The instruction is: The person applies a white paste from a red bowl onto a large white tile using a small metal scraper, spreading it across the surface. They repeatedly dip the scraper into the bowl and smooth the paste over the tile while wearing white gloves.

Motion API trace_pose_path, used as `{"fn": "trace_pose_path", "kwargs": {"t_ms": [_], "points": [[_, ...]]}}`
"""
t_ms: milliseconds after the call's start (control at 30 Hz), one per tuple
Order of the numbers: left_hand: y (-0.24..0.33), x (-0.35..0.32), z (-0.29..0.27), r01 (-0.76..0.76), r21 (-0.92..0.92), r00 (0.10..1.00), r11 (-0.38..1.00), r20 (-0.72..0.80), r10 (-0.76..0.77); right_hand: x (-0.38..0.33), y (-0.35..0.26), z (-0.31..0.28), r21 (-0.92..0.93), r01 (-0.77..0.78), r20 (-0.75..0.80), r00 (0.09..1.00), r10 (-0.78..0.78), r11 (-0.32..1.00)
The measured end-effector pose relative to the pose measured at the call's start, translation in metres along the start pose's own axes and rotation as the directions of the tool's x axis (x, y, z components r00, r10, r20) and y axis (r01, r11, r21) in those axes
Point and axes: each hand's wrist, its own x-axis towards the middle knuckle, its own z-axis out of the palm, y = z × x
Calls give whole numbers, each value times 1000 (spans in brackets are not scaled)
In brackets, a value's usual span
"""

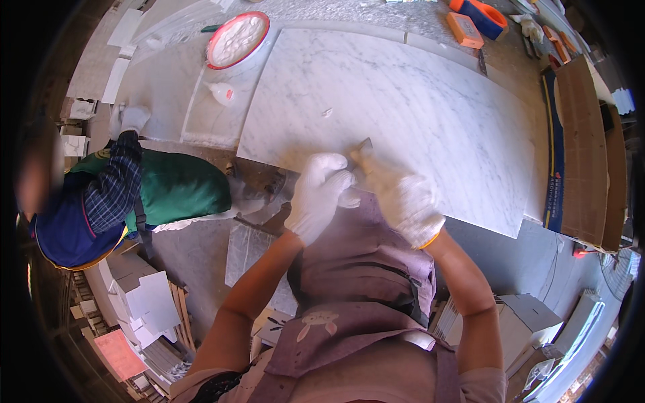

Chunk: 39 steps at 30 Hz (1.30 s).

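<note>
Head view: both gloved hands meet at the near edge of the white marble slab at frame centre. The right hand grips a small scraper on the stone; the left hand is curled beside it, grasp unclear. I judge it edge-scraping; the next stroke needs steady pressure. A co-worker crouches at left; a red basin sits upper left.

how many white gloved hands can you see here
3: the person's left hand and right hand at the marble slab's near edge, and a co-worker's gloved hand at far left. Others may be hidden.
</note>
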Motion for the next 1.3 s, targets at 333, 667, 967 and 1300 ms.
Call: {"fn": "trace_pose_path", "kwargs": {"t_ms": [333,667,967,1300], "points": [[2,1,-1,87,-40,996,995,22,-86,-1,-7,-10,-100,-13,-34,999,9,995],[7,-7,3,48,50,999,998,2,-48,6,-10,-15,-248,153,-62,983,-173,957],[12,-16,7,58,91,996,994,-77,-51,4,13,-9,-56,62,-85,994,-66,997],[-8,-15,-10,-87,44,995,995,-34,89,-4,-15,-5,-135,-50,97,993,64,990]]}}
